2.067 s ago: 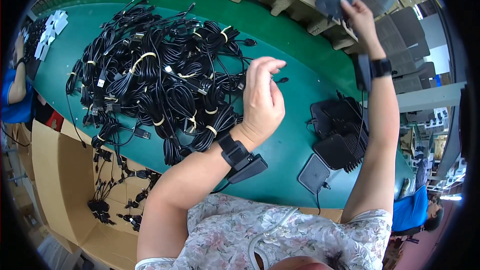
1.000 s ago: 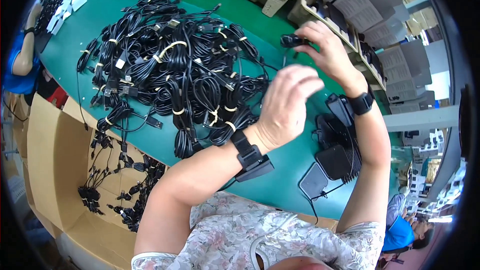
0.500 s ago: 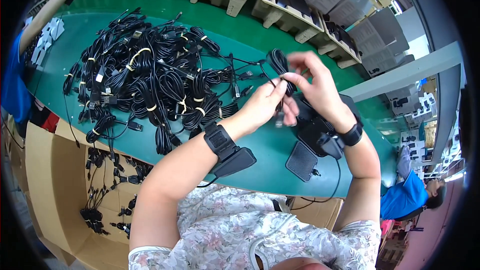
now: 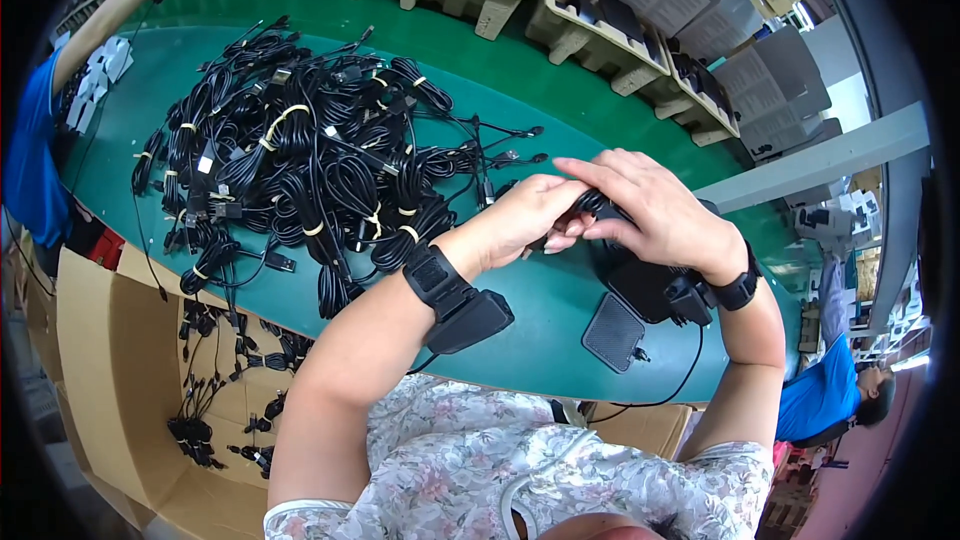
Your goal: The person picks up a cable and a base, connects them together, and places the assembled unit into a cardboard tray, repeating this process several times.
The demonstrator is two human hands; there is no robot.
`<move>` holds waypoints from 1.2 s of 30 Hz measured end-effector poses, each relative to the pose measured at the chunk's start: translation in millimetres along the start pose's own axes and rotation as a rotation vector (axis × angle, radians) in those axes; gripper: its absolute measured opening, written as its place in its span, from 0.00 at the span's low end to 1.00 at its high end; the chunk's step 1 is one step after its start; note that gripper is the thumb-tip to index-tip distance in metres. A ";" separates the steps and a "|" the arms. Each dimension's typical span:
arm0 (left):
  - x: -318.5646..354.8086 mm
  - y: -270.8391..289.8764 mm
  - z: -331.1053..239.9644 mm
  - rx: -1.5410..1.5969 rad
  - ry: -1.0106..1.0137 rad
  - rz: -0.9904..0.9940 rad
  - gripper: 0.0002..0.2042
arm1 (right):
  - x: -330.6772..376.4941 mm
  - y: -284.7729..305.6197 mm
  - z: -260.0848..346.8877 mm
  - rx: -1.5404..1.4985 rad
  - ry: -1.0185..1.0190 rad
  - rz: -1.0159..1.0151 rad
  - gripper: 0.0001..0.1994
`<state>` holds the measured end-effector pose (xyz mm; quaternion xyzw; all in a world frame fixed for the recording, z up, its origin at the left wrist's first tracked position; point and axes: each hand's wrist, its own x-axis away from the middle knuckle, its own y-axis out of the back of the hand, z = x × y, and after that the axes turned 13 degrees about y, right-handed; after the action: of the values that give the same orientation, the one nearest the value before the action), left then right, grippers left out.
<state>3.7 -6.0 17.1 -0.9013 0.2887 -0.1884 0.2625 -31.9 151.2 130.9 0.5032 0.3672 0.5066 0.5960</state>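
Note:
A coiled black cable (image 4: 595, 203) is bunched between my two hands, above the right part of the green table. My left hand (image 4: 528, 217) has its fingers closed round it from below. Over the top lies my right hand (image 4: 655, 202), its fingers bent over the coil and its thumb underneath. Most of the cable is hidden by the fingers. To the left, a large heap of black cables (image 4: 345, 190) lies on the table, many of them coiled and tied with pale bands.
An open cardboard box (image 4: 125, 370) with more cables stands below the table's left edge. A flat black mesh-faced piece (image 4: 612, 333) lies near the front edge. Moulded pulp trays (image 4: 600, 40) line the far side. Other people in blue (image 4: 830, 390) are at both sides.
My right hand has come down over the coil, which stuck up above the fingers before and is now mostly covered. The view has shifted slightly.

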 end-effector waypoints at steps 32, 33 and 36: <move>-21.4 15.4 31.7 -0.438 -0.290 -0.753 0.14 | -140.0 43.1 -264.4 0.833 -0.593 -0.060 0.09; -22.5 15.5 32.9 -0.454 -0.300 -0.753 0.14 | -140.6 38.4 -266.5 0.748 -0.673 -0.096 0.10; -24.5 15.6 34.9 -0.488 -0.318 -0.760 0.13 | -144.9 19.6 -272.2 0.648 -0.741 -0.185 0.12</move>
<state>-4.4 11.1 -24.1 -0.9959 -0.0694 -0.0578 -0.0034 -325.8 71.7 78.6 0.7739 0.3126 0.0988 0.5418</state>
